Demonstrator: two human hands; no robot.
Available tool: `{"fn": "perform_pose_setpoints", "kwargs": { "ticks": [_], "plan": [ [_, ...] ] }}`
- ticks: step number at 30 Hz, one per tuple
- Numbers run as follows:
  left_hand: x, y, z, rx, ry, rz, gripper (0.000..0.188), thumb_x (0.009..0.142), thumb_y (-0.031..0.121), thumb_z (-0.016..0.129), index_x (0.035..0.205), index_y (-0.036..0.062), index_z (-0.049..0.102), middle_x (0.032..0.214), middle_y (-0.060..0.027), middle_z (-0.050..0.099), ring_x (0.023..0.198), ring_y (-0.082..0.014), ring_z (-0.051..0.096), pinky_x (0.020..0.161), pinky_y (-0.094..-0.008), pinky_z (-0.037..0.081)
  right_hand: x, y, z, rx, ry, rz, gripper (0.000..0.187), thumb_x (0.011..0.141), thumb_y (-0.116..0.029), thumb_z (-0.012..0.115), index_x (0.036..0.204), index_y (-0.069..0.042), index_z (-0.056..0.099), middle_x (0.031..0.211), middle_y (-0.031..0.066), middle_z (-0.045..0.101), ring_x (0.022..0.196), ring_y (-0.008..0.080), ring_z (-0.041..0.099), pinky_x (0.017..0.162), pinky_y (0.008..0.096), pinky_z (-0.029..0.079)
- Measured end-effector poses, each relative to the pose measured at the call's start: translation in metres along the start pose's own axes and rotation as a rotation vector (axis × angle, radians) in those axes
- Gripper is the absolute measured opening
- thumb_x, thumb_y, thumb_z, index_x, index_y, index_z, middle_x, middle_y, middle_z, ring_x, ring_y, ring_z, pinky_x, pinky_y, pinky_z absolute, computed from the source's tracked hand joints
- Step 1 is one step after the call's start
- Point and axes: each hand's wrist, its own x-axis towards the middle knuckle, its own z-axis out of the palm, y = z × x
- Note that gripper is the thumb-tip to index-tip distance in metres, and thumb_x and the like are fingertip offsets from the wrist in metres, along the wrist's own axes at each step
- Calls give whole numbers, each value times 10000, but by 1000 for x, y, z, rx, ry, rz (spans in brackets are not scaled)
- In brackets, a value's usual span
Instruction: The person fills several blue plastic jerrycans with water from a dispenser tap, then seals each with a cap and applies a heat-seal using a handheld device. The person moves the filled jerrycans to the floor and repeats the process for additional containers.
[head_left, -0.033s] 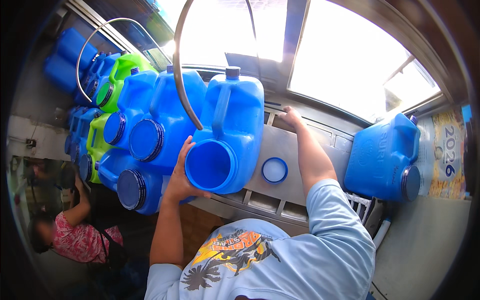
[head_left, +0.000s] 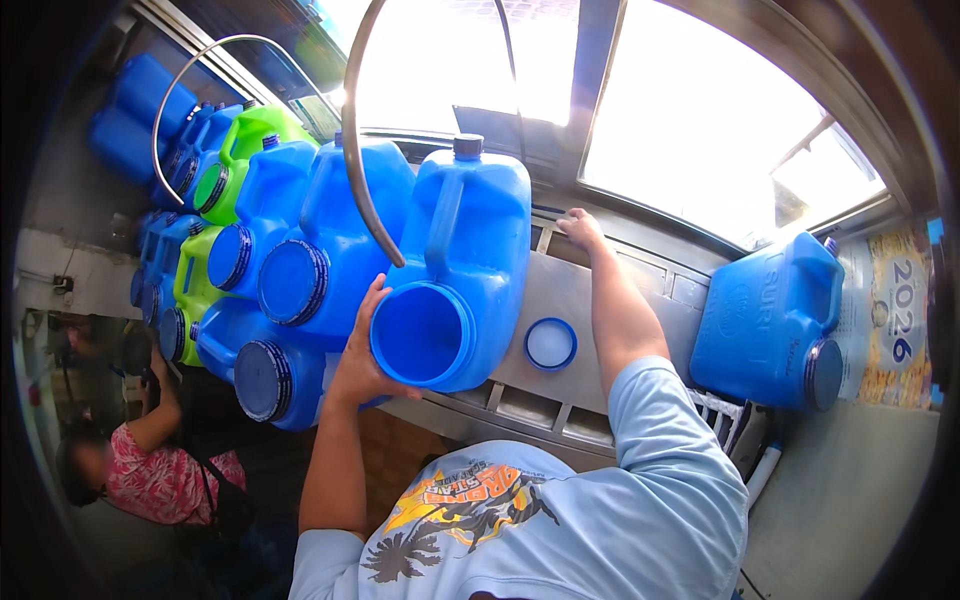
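A blue plastic water jug [head_left: 474,245] stands tilted toward me on the metal counter, its wide round mouth uncovered and its small dark top cap in place. My left hand [head_left: 358,362] wraps around the left and underside of that mouth. A curved metal tube [head_left: 360,185] comes down from above and ends just over the mouth; no flow shows. To the jug's right lies a round blue-rimmed lid [head_left: 550,343]. At the counter's far edge, below the window, my right hand [head_left: 580,229] has curled fingers; what they touch is hidden.
Several capped blue jugs [head_left: 293,281] and green jugs [head_left: 200,280] are stacked at left, under a second curved tube [head_left: 228,40]. Another blue jug [head_left: 765,318] stands at right beside a wall calendar [head_left: 890,310]. At lower left is a person in a red patterned shirt [head_left: 165,475].
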Motion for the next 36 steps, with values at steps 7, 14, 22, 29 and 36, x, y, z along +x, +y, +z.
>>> {"fn": "perform_pose_setpoints", "kwargs": {
  "ticks": [7,14,22,29,36],
  "plan": [
    [27,-9,-3,12,-29,-18,1544,270,517,1004,1591,182,279,1675,-197,173,1527,-389,249,1215,-520,307,74,-19,63,842,129,373,828,927,-500,670,1561,-89,333,1513,185,451,1277,374,536,1021,549,438],
    [37,-13,-5,-131,-14,-57,1535,272,484,1016,1586,168,288,1669,-197,202,1522,-401,257,1219,-521,294,64,-36,65,1305,217,519,802,937,-543,632,1536,-79,368,1545,211,404,1347,402,475,1043,575,382],
    [36,-13,-7,-88,19,-28,1510,277,440,1034,1579,178,316,1650,-170,262,1506,-372,307,1211,-495,328,41,-89,58,573,385,-13,533,975,-427,599,1254,26,642,1202,199,701,1154,331,650,1002,421,486],
    [35,-11,-7,-51,19,-2,1498,274,406,1033,1575,190,321,1665,-153,231,1495,-359,333,1201,-481,358,-7,-44,46,414,292,-184,586,1007,-426,558,1415,-6,528,1376,209,612,1283,320,585,1080,412,442],
    [35,-15,-8,-11,-8,30,1465,347,446,1022,1586,182,287,1661,-167,234,1502,-361,321,1209,-485,340,-164,45,95,93,222,-208,470,950,-338,674,1320,-51,622,1225,194,678,1141,316,650,1009,412,500]
  ]
}}
